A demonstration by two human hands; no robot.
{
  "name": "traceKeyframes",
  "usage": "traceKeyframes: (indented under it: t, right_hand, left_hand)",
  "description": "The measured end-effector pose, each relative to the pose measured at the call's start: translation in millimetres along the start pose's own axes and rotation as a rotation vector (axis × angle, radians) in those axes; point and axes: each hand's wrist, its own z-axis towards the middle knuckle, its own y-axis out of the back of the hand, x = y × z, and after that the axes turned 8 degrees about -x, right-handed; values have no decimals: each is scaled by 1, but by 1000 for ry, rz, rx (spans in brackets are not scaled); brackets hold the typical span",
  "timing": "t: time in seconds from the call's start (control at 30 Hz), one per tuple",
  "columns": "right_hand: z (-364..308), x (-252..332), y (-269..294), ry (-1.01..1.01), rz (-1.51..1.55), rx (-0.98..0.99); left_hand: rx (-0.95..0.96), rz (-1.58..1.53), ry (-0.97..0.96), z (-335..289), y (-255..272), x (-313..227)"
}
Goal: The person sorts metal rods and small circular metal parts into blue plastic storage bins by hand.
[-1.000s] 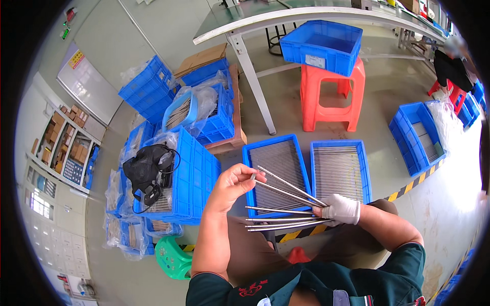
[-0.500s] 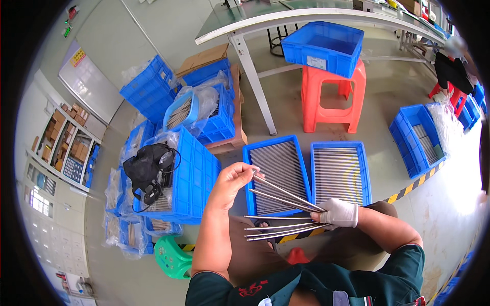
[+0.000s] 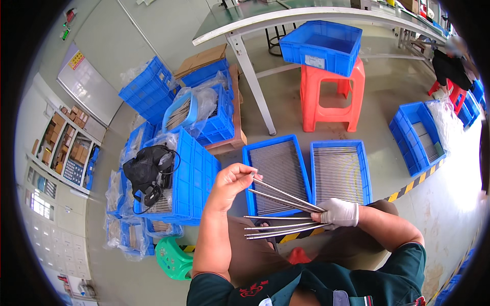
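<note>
Five metal rods [image 3: 278,217], two rod-filled trays [image 3: 278,173], one red stool [image 3: 332,97].

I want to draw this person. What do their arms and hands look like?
The left hand is bare and the forearm is bare too. The right hand wears a white knit glove. Short dark green sleeves end above the elbows.

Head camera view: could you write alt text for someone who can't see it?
A seated person's gloved right hand holds a fan of thin metal rods while the bare left hand pinches two of them, above two blue trays of rods on the floor.
</note>
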Motion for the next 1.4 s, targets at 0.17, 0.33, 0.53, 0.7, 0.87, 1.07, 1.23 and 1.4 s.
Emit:
traceKeyframes:
  t: [0.17, 0.33, 0.53, 0.7, 0.87, 1.07, 1.23, 1.4]
  right_hand:
    - [8, -15, 7, -42, 246, -4]
    - [13, -12, 0, 198, 977, 389]
    - [22, 4, -15, 181, 784, 255]
    - [41, -1, -11, 434, 375, 155]
    - [51, -5, 3, 356, 169, -268]
    - [28, -12, -18, 113, 1077, 689]
    - [25, -4, -31, 85, 1025, 661]
    - [33, -4, -16, -84, 1001, 661]
  left_hand:
    - [-366, -119, 52, 9, 26, -7]
    - [-216, -641, 287, 13, -5, 31]
    - [338, -221, 306, 3, -88, 37]
    - [230, -99, 6, 9, -114, 42]
    - [-102, 742, -716, 12, -97, 29]
    - [-304, 1281, -982, 10, -96, 27]
    - [-472, 1337, -1085, -3, -98, 21]
    - [-359, 1384, -1006, -5, -97, 27]
